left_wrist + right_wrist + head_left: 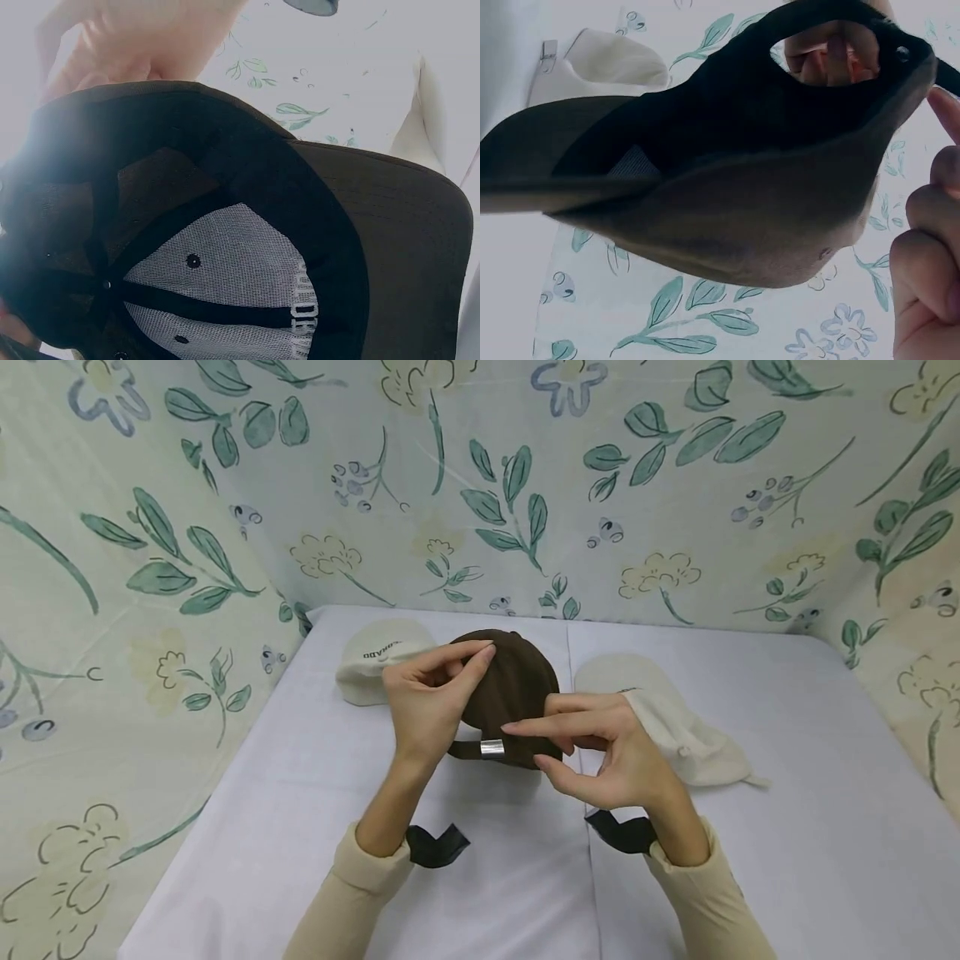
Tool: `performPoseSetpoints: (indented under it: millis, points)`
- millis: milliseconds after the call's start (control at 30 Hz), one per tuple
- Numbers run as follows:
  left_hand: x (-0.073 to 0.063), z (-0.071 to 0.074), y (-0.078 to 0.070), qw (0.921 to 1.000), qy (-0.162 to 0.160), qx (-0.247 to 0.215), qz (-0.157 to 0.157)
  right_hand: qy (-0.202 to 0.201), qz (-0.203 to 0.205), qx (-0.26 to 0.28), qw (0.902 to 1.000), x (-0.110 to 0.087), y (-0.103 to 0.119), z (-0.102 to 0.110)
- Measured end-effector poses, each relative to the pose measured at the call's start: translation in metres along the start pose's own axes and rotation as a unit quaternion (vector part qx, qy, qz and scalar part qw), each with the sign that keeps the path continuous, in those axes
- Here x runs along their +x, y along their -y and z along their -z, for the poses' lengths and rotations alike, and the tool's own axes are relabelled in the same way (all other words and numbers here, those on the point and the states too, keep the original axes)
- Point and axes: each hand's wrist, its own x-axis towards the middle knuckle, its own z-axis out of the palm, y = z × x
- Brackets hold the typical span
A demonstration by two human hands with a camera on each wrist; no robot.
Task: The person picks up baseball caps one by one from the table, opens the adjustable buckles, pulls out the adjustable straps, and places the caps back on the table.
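Observation:
A dark brown baseball cap (521, 672) is held above the table with its back strap (467, 750) and silver buckle (492, 749) facing me. My left hand (429, 706) pinches the cap, thumb and forefinger together on the crown. On the other side my right hand (603, 747) has its forefinger out against the strap by the buckle, the thumb apart at the cap's lower edge. The left wrist view looks into the dark-lined inside, with pale mesh (225, 255) behind the front and the brim (412, 240) pointing right.
An off-white cap (356, 681) with dark lettering lies at the back left of the white-covered table (810, 860). Another off-white cap (697, 752) lies right of the brown one, partly behind my right hand. Black bands (438, 846) stick out at both wrists. Floral cloth (480, 485) hangs around the table.

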Motion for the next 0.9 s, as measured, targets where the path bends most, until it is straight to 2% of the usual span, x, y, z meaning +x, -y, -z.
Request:
performPoseSetpoints:
  millis: [567, 900]
  points:
    - [0.0029, 0.0032, 0.0009, 0.9993, -0.031, -0.002, 0.021, -0.027, -0.005, -0.038, 0.9989, 0.0012, 0.0018, -0.0052]
    - [0.0046, 0.0045, 0.0040, 0.9984, -0.051, 0.003, 0.024, -0.043, -0.004, -0.030, 0.9986, 0.0005, -0.0005, -0.0049]
